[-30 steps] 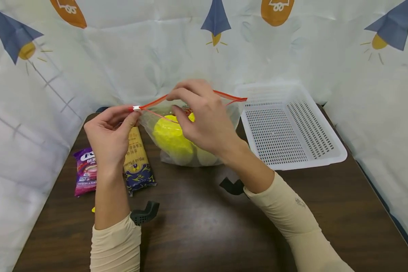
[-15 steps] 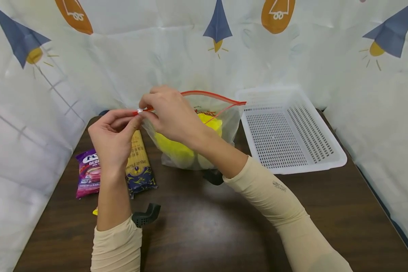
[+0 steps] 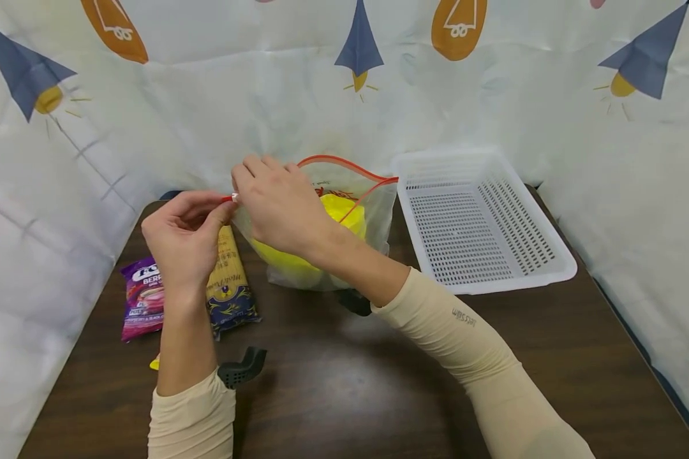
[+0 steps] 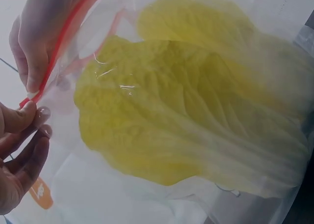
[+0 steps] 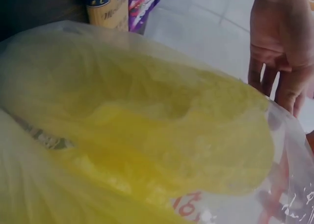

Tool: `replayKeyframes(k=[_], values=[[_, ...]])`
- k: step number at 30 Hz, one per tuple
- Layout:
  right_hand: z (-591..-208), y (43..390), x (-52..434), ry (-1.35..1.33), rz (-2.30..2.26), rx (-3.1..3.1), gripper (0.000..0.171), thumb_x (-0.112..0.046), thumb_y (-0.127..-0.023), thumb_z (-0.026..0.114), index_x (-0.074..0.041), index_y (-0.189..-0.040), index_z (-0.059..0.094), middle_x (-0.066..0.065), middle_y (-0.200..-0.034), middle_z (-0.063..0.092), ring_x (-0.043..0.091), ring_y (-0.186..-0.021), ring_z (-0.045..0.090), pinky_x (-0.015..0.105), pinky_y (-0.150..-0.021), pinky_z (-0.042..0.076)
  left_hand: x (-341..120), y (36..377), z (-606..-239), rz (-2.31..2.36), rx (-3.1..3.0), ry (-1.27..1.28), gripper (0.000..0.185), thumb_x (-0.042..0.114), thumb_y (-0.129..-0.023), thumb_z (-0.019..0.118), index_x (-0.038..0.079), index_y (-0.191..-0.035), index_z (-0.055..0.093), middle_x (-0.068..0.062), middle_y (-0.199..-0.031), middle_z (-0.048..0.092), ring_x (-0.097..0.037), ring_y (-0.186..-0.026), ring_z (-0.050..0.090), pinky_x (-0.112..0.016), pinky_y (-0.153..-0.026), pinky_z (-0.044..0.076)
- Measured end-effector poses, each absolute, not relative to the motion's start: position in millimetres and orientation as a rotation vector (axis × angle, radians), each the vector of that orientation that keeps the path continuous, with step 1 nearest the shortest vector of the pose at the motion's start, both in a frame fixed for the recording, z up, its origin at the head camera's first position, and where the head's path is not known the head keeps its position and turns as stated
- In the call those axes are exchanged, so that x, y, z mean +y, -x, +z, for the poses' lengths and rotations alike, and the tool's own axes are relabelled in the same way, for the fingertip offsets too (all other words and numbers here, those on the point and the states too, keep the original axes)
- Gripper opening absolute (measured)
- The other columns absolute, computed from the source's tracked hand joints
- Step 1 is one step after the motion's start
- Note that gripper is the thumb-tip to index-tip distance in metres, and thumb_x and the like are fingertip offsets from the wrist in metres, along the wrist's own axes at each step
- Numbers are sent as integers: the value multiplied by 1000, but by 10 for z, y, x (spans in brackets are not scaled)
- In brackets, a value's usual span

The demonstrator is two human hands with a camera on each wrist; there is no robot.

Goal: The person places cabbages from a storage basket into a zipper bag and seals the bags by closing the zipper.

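A clear zip bag (image 3: 381, 220) with a red zip edge stands on the table, its mouth gaping at the right. Pale yellow napa cabbage (image 4: 167, 106), leafy and white-stemmed, shows through the plastic. My left hand (image 3: 180, 236) pinches the red corner at the bag's left end between thumb and fingers. Right beside it, my right hand (image 3: 281, 207) pinches the small white slider (image 3: 234, 197) on the zip. In the left wrist view, the fingertips of both hands meet around that corner. The right hand and forearm hide part of the bag in the head view.
A white perforated basket (image 3: 522, 279) sits behind and to the right. Left of the bag lie a spaghetti packet (image 3: 232, 293) and a purple snack packet (image 3: 143, 299), partly behind the left arm. A bit of something yellow (image 3: 154, 363) peeks out by that forearm. Printed cloth hangs behind.
My right hand has moved left from the middle of the bag's mouth to the slider at the left corner. The left hand has kept its hold on that corner.
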State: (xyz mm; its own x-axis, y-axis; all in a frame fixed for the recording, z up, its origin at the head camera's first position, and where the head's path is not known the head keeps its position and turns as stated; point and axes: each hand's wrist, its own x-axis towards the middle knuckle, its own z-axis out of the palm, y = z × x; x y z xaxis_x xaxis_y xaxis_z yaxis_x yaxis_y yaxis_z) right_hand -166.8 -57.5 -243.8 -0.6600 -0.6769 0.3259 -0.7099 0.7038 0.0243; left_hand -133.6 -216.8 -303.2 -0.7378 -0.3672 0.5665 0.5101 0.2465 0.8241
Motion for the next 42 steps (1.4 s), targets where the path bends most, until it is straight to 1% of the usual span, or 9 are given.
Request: replayKeyframes(k=[4, 11, 15, 18, 24, 31, 35, 39, 42], values=[[-2471, 1659, -585, -1068, 72, -2611, 27, -19, -98, 46, -17, -121, 60, -3, -110, 57, 16, -99, 55, 31, -84, 48, -2183, 1316, -3036, -1492, -1838, 96, 14, 0, -87, 81, -11, -94, 78, 5, -83, 78, -9, -69, 73, -18, -71, 59], [-2509, 1684, -337, -991, 52, -2651, 20, -24, -106, 44, -18, -115, 59, -4, -108, 56, 16, -102, 57, 35, -90, 49, -2201, 1336, -3060, -1439, -1815, 97, 14, 0, -88, 80, -12, -94, 77, 8, -80, 76, -9, -66, 70, -19, -69, 58], [-2517, 1714, -85, -969, 121, -2657, 15, -19, -105, 47, -16, -112, 60, -1, -107, 57, 19, -102, 57, 39, -93, 49, -2212, 1326, -3048, -1473, -1812, 67, 14, -2, -88, 80, -13, -94, 76, 5, -80, 77, -10, -66, 71, -18, -69, 58], [-2534, 1737, 112, -946, 191, -2653, 12, -14, -104, 51, -14, -111, 61, 1, -106, 58, 21, -103, 58, 42, -92, 49, -2217, 1316, -3034, -1493, -1814, 47, 13, -2, -87, 80, -12, -95, 76, 1, -81, 78, -11, -65, 71, -18, -67, 59], [-2588, 1782, 472, -860, 264, -2611, 10, -18, -105, 56, -11, -108, 63, 3, -100, 61, 25, -96, 61, 41, -77, 50, -2203, 1297, -2995, -1531, -1780, 85, 12, -6, -88, 78, -15, -94, 74, 1, -80, 78, -10, -62, 70, -19, -61, 58], [-2627, 1851, 854, -791, 343, -2592, 12, -21, -107, 56, -12, -107, 63, 4, -98, 63, 27, -89, 64, 43, -68, 53, -2235, 1309, -3023, -1637, -1715, 128, 12, -9, -87, 76, -19, -94, 71, -3, -78, 76, -12, -58, 70, -21, -58, 58], [-2659, 1890, 1127, -729, 400, -2596, 12, -25, -107, 56, -15, -107, 63, 1, -99, 63, 25, -79, 64, 46, -58, 49, -2251, 1319, -3027, -1650, -1702, 131, 11, -11, -87, 75, -19, -94, 71, -4, -78, 75, -12, -60, 70, -21, -58, 58], [-2702, 1909, 1321, -690, 476, -2628, 10, -26, -106, 57, -18, -107, 63, -2, -100, 64, 24, -75, 63, 46, -57, 46, -2256, 1321, -3025, -1615, -1742, 120, 9, -11, -87, 75, -17, -93, 72, -3, -78, 75, -11, -59, 70, -22, -59, 59], [-2729, 1901, 1373, -712, 594, -2626, 9, -23, -106, 58, -16, -108, 63, -1, -101, 65, 23, -74, 59, 42, -59, 44, -2246, 1305, -3018, -1572, -1792, 94, 11, -8, -88, 76, -15, -95, 74, -2, -79, 75, -11, -59, 71, -22, -61, 59]])
